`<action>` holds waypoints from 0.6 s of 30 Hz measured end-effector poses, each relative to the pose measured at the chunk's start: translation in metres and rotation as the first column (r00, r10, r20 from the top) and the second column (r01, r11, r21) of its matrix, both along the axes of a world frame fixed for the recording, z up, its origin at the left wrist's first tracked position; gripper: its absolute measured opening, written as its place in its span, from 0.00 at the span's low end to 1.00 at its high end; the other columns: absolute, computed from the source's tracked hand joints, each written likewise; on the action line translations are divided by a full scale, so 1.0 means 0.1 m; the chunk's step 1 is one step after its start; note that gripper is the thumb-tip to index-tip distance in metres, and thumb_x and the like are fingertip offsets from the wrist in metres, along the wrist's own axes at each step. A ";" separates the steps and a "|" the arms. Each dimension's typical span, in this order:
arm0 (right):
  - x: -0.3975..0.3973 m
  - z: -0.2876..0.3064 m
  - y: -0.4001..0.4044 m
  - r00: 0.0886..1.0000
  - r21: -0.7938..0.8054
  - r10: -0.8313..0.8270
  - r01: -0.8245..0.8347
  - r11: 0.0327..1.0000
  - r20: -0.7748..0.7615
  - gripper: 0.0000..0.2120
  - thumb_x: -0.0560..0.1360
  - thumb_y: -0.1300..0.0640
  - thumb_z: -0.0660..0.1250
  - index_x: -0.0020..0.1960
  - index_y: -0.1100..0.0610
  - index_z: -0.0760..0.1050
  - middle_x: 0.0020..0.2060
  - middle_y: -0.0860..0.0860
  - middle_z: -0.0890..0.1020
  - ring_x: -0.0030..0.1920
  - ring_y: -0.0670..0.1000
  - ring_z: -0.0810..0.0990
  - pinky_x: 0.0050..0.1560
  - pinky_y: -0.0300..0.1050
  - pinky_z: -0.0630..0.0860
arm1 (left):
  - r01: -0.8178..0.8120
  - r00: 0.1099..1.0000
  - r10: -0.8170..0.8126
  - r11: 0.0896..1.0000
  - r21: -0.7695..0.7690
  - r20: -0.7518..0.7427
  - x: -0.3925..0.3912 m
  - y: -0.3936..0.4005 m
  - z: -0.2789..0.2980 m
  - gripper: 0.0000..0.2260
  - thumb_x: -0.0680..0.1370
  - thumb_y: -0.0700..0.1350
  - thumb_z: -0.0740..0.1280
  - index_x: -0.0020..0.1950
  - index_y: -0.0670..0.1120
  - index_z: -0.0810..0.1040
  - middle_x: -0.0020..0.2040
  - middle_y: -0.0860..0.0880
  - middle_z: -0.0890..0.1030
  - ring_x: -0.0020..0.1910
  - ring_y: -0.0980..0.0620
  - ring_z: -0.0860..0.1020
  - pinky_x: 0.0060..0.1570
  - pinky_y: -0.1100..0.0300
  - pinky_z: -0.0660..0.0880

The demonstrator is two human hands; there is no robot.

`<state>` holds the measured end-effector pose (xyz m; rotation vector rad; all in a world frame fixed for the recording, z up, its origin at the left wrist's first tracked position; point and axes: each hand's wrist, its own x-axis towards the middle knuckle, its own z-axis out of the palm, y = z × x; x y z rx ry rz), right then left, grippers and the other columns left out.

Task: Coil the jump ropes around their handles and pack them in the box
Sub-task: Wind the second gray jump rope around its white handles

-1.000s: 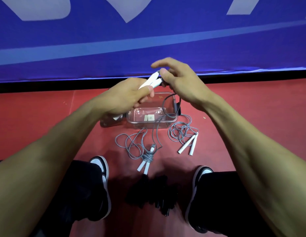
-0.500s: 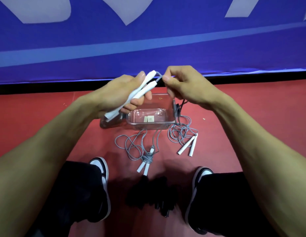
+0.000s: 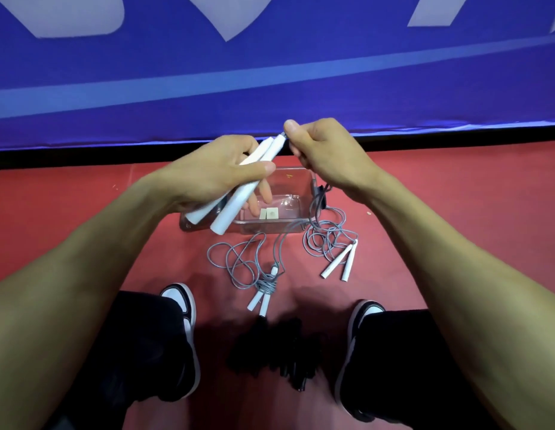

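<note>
The left hand point(image 3: 220, 169) gripped two white handles point(image 3: 239, 193) side by side, thumb clamped over them, their long axis running from low left, over the clear box point(image 3: 296, 193), up to the right, where their rope ends met the right hand point(image 3: 325, 153). That hand pinched the grey rope point(image 3: 313, 212) right at the handle tips, thumb and forefinger closed on it, the rest of its fingers curled, and the rope dropped from under the palm past the box's right wall to the red floor point(image 3: 456, 212). So the winding, as I judge it, would have to start at that upper right end, with the right hand nearer the free rope and the left only steadying the handles. Below the box lay a partly wound rope point(image 3: 263, 283) with loose loops to its left, and further right a loose rope point(image 3: 332, 243) with its two handles together. Against the frame half a second before, the handles sat steeper and further through the left fist, and the right hand had closed in on their tips, with less slack showing between the hands.
</note>
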<state>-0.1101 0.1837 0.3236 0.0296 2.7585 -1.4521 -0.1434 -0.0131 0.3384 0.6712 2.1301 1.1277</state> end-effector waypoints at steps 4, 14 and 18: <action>-0.01 -0.04 -0.03 0.999 -0.118 -0.038 0.040 0.992 0.020 0.23 0.85 0.46 0.56 0.33 0.53 0.66 0.24 0.47 0.65 0.25 0.46 0.59 0.28 0.39 0.59 | -0.018 0.995 0.023 0.999 0.047 -0.098 -0.03 -0.01 0.06 0.04 0.81 0.45 0.68 0.54 0.46 0.79 0.37 0.45 0.85 0.33 0.44 0.81 0.41 0.45 0.80; -0.03 -0.04 0.00 0.994 -0.148 -0.069 0.082 0.986 0.089 0.23 0.85 0.46 0.55 0.35 0.54 0.70 0.21 0.43 0.65 0.24 0.44 0.59 0.27 0.37 0.58 | -0.204 0.942 0.191 0.979 -0.020 -0.277 0.00 0.09 -0.04 0.21 0.86 0.54 0.52 0.49 0.51 0.84 0.31 0.55 0.74 0.30 0.58 0.69 0.35 0.63 0.66; -0.04 -0.01 0.04 0.990 -0.154 -0.121 0.130 0.979 0.068 0.22 0.85 0.47 0.55 0.35 0.54 0.71 0.23 0.45 0.66 0.23 0.44 0.59 0.27 0.38 0.58 | -0.053 0.992 0.054 0.998 0.015 -0.111 -0.03 0.06 -0.03 0.12 0.85 0.48 0.58 0.57 0.50 0.82 0.38 0.51 0.74 0.36 0.55 0.70 0.40 0.60 0.69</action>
